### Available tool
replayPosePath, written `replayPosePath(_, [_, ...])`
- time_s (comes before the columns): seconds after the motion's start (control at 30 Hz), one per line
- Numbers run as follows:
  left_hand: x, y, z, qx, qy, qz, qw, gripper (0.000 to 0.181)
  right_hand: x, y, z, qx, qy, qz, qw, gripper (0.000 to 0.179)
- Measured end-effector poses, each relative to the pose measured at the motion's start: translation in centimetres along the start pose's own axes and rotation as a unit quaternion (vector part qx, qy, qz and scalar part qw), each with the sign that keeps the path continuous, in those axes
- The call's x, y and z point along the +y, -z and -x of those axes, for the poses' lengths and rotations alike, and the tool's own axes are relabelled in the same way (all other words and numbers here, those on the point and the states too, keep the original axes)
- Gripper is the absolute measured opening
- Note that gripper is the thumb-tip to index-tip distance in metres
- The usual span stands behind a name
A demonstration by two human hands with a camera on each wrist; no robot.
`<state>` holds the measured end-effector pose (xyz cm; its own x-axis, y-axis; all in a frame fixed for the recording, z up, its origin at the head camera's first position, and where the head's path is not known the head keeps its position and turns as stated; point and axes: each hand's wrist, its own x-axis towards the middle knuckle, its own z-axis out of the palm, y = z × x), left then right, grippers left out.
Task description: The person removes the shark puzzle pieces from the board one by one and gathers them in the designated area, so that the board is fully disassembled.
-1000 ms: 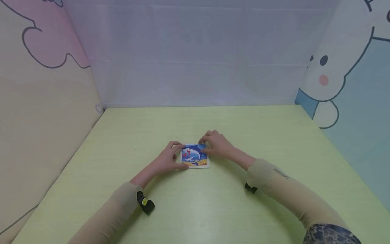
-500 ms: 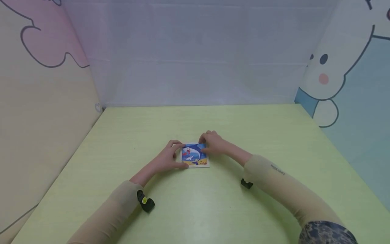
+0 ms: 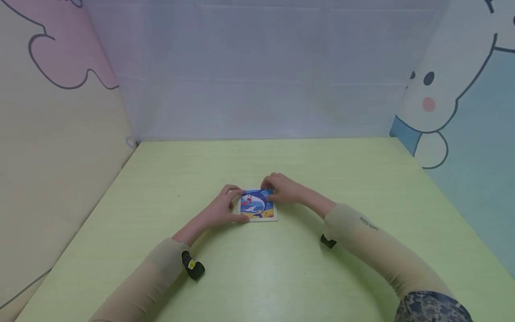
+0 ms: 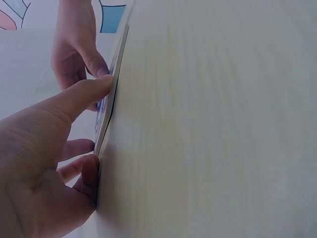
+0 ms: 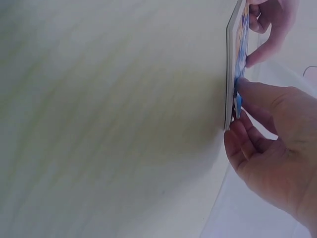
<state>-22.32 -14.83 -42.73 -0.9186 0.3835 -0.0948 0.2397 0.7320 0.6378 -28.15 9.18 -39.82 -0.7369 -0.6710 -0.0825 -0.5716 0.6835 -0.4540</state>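
Note:
A small square picture puzzle [image 3: 254,206], with a blue sea, a whale or dolphin and a yellow bottom inside a white border, lies on the table. My left hand [image 3: 219,211] holds it at its left side, thumb on the near edge and fingers by the far left corner. At the far right corner, my right hand [image 3: 284,189] pinches a blue puzzle piece [image 5: 238,106] between thumb and fingers. The right wrist view shows that piece tilted a little up from the board [image 5: 230,69]. Part of the far right corner is hidden by the right hand.
The pale yellow-green table [image 3: 257,277] stretches around the puzzle. A white cloth wall [image 3: 257,71] stands behind it, with cartoon-printed panels [image 3: 474,134] at both sides. Each sleeve carries a black wrist device [image 3: 194,267].
The right forearm shifts slightly to the left and away, while its fingers stay at the far right corner. Left hand and puzzle keep their place.

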Motion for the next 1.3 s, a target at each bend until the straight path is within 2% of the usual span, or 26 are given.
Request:
replayPosePath(0.1, [0.0,0.0,0.0,-0.001,0.004,0.001,1.0000,0.084,0.5,0.2,0.1,-0.010,0.014,-0.007,0.9998,0.034])
replayPosePath(0.23, [-0.1,-0.1,-0.1,-0.001,0.004,0.000,1.0000,0.084,0.8,0.4,0.0,-0.025,0.014,-0.020,0.9994,0.035])
replayPosePath(0.43, [-0.1,-0.1,-0.2,-0.001,0.003,-0.001,1.0000,0.084,1.1,0.5,-0.1,-0.019,0.020,-0.001,0.9996,0.036])
replayPosePath(0.73, [0.0,-0.2,-0.2,-0.002,0.009,-0.003,1.0000,0.084,2.1,0.7,0.2,0.017,0.022,0.027,0.9992,0.037])
replayPosePath(1.07, [-0.3,-0.5,-0.3,0.000,0.015,-0.015,0.9998,0.085,5.5,1.7,1.2,0.068,-0.019,0.011,0.9974,0.034])
replayPosePath(1.3, [-0.4,-0.5,-0.4,0.003,0.009,-0.015,0.9998,0.085,7.7,2.7,2.4,0.090,-0.015,0.011,0.9957,0.034])
